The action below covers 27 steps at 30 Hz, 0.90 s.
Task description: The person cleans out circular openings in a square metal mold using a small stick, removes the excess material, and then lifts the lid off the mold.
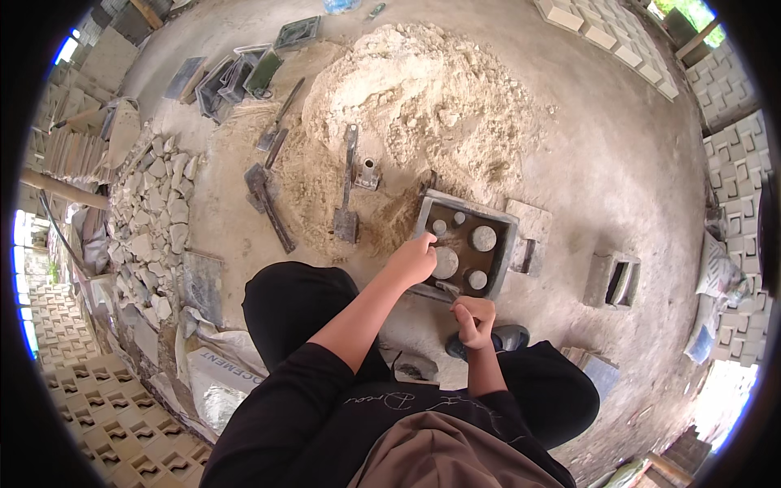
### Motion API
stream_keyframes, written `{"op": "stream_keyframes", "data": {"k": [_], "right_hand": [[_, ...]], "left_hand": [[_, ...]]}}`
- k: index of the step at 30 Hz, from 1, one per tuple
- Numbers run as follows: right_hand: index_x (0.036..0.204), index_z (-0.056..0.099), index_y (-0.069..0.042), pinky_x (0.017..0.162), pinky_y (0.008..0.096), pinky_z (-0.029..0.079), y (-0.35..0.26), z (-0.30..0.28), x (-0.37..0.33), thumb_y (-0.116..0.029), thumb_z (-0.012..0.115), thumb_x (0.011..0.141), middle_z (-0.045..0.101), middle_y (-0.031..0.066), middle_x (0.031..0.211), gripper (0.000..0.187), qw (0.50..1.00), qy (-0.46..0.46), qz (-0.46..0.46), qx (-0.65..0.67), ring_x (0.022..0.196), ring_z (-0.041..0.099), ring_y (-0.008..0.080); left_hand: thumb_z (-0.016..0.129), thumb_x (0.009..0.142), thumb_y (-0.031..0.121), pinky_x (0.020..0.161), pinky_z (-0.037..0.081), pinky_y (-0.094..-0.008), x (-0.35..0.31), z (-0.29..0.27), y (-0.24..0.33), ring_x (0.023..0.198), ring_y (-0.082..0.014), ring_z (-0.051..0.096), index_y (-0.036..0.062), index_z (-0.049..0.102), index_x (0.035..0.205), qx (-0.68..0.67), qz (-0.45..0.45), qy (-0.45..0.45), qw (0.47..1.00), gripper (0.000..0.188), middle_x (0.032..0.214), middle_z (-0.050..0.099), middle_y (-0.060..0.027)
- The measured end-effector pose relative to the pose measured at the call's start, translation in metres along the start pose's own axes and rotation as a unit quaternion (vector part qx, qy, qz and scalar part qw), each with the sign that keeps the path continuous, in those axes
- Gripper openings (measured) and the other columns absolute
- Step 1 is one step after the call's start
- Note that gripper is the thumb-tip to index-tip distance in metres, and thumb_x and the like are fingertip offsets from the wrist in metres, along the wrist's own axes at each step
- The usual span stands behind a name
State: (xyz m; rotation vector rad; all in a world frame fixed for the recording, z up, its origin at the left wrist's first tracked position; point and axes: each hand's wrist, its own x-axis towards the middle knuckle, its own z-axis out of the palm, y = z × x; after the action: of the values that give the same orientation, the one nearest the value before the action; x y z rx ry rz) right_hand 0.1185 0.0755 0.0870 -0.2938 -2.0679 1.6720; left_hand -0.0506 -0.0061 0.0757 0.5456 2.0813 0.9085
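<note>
On the ground in front of me lies a rectangular grey mould box (508, 254), with brownish material and several round pale discs or plugs (483, 237) of different sizes inside. My left hand (412, 262) reaches to the box's left side, its fingers curled and the index fingertip by a small plug (439, 228). What those fingers grip, if anything, is hidden. Just outside the near rim, my right hand (475, 322) is closed in a fist. A small flat grey tool (446, 287) juts from it over the box's near edge.
Beyond the box rises a pale powder heap (431, 98). To its left lie a trowel (346, 224), a hammer-like tool (264, 195) and empty moulds (236, 77). Broken stone (154, 203) piles up at left. A hollow block (612, 281) stands at right; a flat block (530, 232) adjoins the box.
</note>
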Motion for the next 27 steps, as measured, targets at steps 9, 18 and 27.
{"op": "stream_keyframes", "data": {"k": [9, 18, 27], "right_hand": [[0.048, 0.040, 0.000, 0.043, 0.0274, 0.032, 0.003, -0.003, 0.002, -0.016, 0.047, 0.082, 0.039, 0.0044, 0.044, 0.038, 0.998, 0.012, 0.056, 0.010, 0.042, 0.041, 0.0142], [0.046, 0.039, 0.000, 0.042, 0.0264, 0.037, -0.020, 0.002, 0.011, -0.010, 0.046, 0.082, 0.038, 0.0041, 0.042, 0.037, 1.000, 0.004, 0.012, 0.018, 0.038, 0.038, 0.0141], [0.051, 0.049, 0.002, 0.042, 0.0268, 0.039, -0.029, -0.006, 0.011, -0.009, 0.049, 0.078, 0.045, 0.0046, 0.045, 0.029, 0.993, 0.105, -0.058, 0.004, 0.040, 0.045, 0.0125]], "left_hand": [[0.038, 0.086, 0.018, 0.080, 0.043, -0.0413, -0.002, -0.007, 0.005, 0.093, -0.0354, 0.056, 0.0040, 0.048, 0.116, -0.033, 0.016, 0.012, 0.999, 0.034, 0.098, 0.059, -0.0219], [0.039, 0.086, 0.017, 0.079, 0.043, -0.0404, -0.003, -0.007, 0.000, 0.090, -0.0347, 0.058, 0.0044, 0.047, 0.117, -0.026, 0.015, 0.007, 1.000, 0.035, 0.095, 0.060, -0.0225], [0.038, 0.086, 0.018, 0.083, 0.042, -0.0437, -0.007, -0.005, 0.000, 0.098, -0.0364, 0.054, 0.0053, 0.046, 0.117, -0.023, 0.030, 0.014, 0.999, 0.035, 0.104, 0.058, -0.0227]]}}
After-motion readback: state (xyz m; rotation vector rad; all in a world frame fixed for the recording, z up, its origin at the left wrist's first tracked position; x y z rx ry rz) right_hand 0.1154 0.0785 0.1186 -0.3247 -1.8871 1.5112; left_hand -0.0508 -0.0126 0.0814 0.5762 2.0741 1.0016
